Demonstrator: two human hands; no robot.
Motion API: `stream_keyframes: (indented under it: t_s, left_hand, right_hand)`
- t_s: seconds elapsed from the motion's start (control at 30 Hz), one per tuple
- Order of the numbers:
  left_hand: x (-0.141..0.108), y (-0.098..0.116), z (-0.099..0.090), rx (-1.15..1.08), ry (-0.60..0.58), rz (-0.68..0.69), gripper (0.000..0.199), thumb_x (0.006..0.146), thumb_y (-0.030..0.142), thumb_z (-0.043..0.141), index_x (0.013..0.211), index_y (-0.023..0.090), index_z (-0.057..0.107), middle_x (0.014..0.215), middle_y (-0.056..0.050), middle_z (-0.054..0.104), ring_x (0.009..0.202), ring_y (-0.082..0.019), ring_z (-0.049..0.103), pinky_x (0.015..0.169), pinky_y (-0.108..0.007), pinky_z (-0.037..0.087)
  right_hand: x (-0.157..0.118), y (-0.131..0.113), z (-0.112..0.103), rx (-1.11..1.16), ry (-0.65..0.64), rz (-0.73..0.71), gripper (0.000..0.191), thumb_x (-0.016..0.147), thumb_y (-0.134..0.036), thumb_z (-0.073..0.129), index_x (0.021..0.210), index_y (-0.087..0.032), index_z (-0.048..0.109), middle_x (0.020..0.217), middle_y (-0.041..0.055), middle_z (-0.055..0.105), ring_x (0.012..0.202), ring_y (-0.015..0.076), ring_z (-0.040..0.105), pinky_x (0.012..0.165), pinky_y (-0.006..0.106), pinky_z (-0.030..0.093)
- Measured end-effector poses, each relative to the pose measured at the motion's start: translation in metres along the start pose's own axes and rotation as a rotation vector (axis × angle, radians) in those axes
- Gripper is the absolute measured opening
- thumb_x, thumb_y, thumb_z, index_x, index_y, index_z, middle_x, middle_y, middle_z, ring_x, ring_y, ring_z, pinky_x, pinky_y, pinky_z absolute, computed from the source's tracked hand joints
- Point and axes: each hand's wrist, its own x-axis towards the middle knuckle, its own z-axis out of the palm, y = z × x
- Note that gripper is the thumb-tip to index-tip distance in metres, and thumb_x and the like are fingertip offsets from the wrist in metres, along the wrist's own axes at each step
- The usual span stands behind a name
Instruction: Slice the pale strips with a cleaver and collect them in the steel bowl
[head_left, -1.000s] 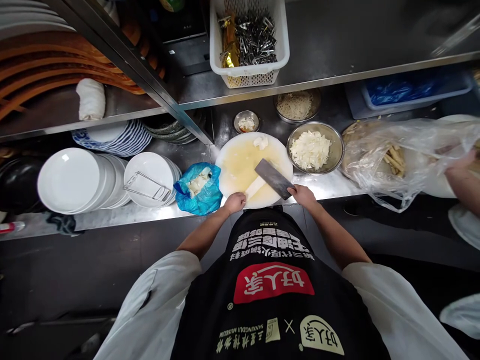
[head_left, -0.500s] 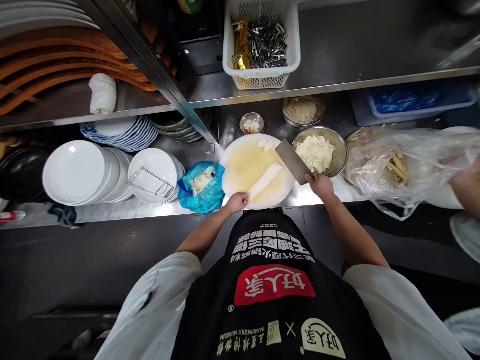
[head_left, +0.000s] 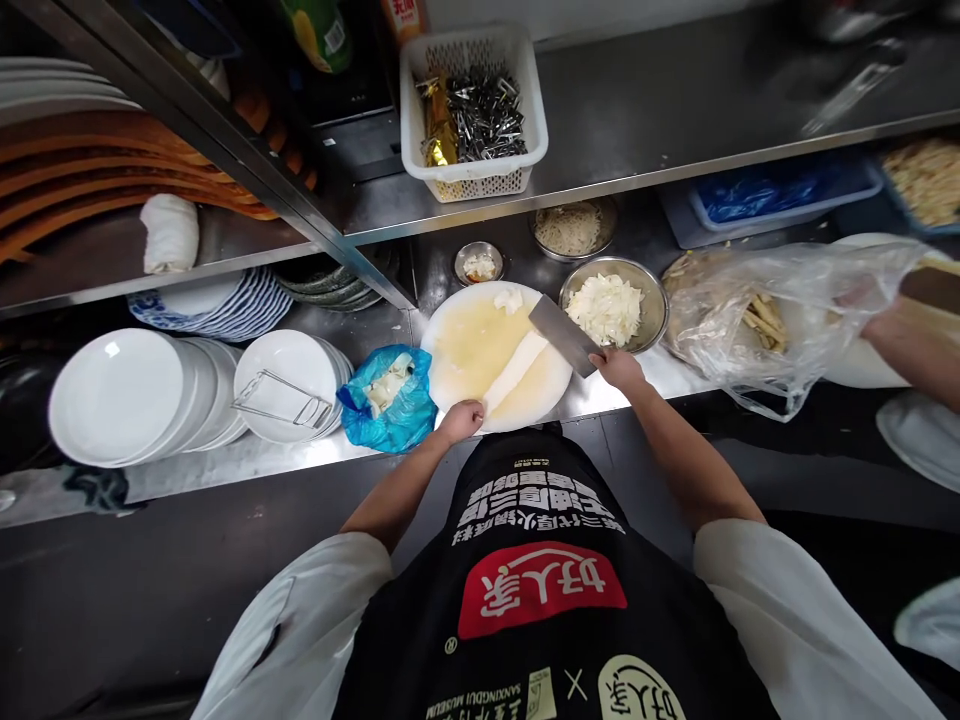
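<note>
A long white strip of food (head_left: 514, 376) lies slantwise on a round, yellow-stained cutting board (head_left: 469, 335). My left hand (head_left: 460, 420) is closed on the near end of this strip, at the board's front edge. In my right hand (head_left: 619, 368) is the handle of a cleaver (head_left: 561, 334), its blade over the board's right side near the strip's far end. A small white piece (head_left: 508, 300) sits toward the back of the board. Just right of the blade, a metal bowl (head_left: 660, 308) holds pale sliced pieces (head_left: 606, 308).
Left of the board are a blue plastic bag (head_left: 358, 420) with white pieces and stacked white plates (head_left: 116, 395). Bowls (head_left: 576, 228) stand behind. A clear bag (head_left: 720, 340) lies right, beside a co-worker's arm (head_left: 896, 340). A shelf edge (head_left: 637, 180) with a clip basket (head_left: 525, 170) overhangs the back.
The view has shifted, so the board, bowls and bag appear farther left. My hands keep their grips on the strip and cleaver. A co-worker's hand now shows more at the right.
</note>
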Motion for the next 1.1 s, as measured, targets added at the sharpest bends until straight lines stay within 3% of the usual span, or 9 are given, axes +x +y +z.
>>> stream_keyframes:
  t_s: [0.13,0.27,0.5,0.63,0.73,0.83,0.97,1.03,1.1]
  left_hand:
    - [-0.002,0.006,-0.011,-0.187,-0.009,-0.052,0.017,0.075,0.013,0.051,0.077,0.016,0.068,0.080,-0.002,0.069,0.076,-0.016,0.062,0.075,-0.026,0.048]
    - [0.001,0.029,-0.044,-0.412,0.105,-0.082,0.020,0.074,0.015,0.053,0.085,0.015,0.070,0.086,-0.003,0.072,0.078,-0.015,0.064,0.072,-0.024,0.048]
    - [0.053,0.111,-0.141,-0.659,0.327,0.000,0.022,0.073,0.021,0.064,0.093,0.016,0.072,0.083,-0.003,0.071,0.068,-0.012,0.064,0.064,-0.023,0.049]
    - [0.098,0.155,-0.196,-0.685,0.407,0.065,0.021,0.069,0.018,0.069,0.089,0.014,0.071,0.071,0.000,0.066,0.059,-0.010,0.061,0.058,-0.022,0.048]
    - [0.125,0.173,-0.234,-0.644,0.468,0.114,0.018,0.070,0.015,0.068,0.088,0.012,0.069,0.071,0.001,0.063,0.059,-0.010,0.061,0.060,-0.022,0.051]
    - [0.142,0.174,-0.270,-0.582,0.565,0.120,0.017,0.073,0.010,0.065,0.090,0.010,0.066,0.078,0.000,0.062,0.068,-0.010,0.064,0.069,-0.025,0.054]
    - [0.144,0.154,-0.304,-0.483,0.651,0.116,0.019,0.079,0.005,0.054,0.096,0.005,0.064,0.085,-0.001,0.059,0.083,-0.014,0.066,0.082,-0.033,0.052]
    - [0.136,0.140,-0.305,-0.426,0.676,0.110,0.022,0.080,0.005,0.052,0.098,0.004,0.065,0.085,-0.001,0.059,0.087,-0.015,0.065,0.086,-0.035,0.051]
    - [0.124,0.125,-0.286,-0.354,0.687,0.089,0.023,0.079,0.006,0.055,0.098,0.007,0.066,0.086,-0.001,0.062,0.089,-0.017,0.065,0.086,-0.033,0.050]
  right_hand:
    - [0.001,0.000,-0.010,-0.008,0.040,0.022,0.049,0.102,-0.050,0.040,0.115,-0.012,0.068,0.112,0.0192,0.070,0.106,0.0290,0.063,0.085,0.033,0.044]
    - [-0.032,0.009,0.006,0.059,0.072,0.060,0.050,0.103,-0.051,0.036,0.113,-0.014,0.068,0.106,0.0172,0.071,0.102,0.0283,0.064,0.081,0.032,0.044]
    - [-0.079,0.026,0.050,0.149,-0.004,0.134,0.048,0.102,-0.052,0.036,0.101,-0.017,0.068,0.094,0.0122,0.071,0.088,0.0256,0.067,0.070,0.030,0.042]
    - [-0.081,0.019,0.055,0.196,-0.028,0.125,0.045,0.103,-0.051,0.036,0.105,-0.018,0.068,0.098,0.0135,0.071,0.092,0.0264,0.067,0.072,0.030,0.044]
    - [-0.079,0.012,0.052,0.198,-0.044,0.116,0.046,0.103,-0.051,0.035,0.109,-0.018,0.067,0.102,0.0151,0.072,0.096,0.0278,0.068,0.074,0.031,0.045]
    - [-0.076,0.008,0.052,0.184,-0.050,0.090,0.045,0.103,-0.049,0.035,0.111,-0.017,0.066,0.103,0.0161,0.072,0.098,0.0280,0.068,0.076,0.032,0.045]
    - [-0.074,0.010,0.057,0.171,-0.061,0.028,0.043,0.103,-0.045,0.036,0.112,-0.016,0.066,0.104,0.0171,0.072,0.100,0.0280,0.068,0.078,0.031,0.045]
    - [-0.072,0.013,0.061,0.154,-0.060,0.028,0.043,0.103,-0.045,0.037,0.113,-0.015,0.066,0.104,0.0175,0.072,0.100,0.0284,0.068,0.079,0.032,0.045]
    - [-0.070,0.014,0.063,0.133,-0.057,0.037,0.043,0.103,-0.046,0.037,0.112,-0.015,0.066,0.104,0.0179,0.072,0.101,0.0288,0.068,0.079,0.032,0.045]
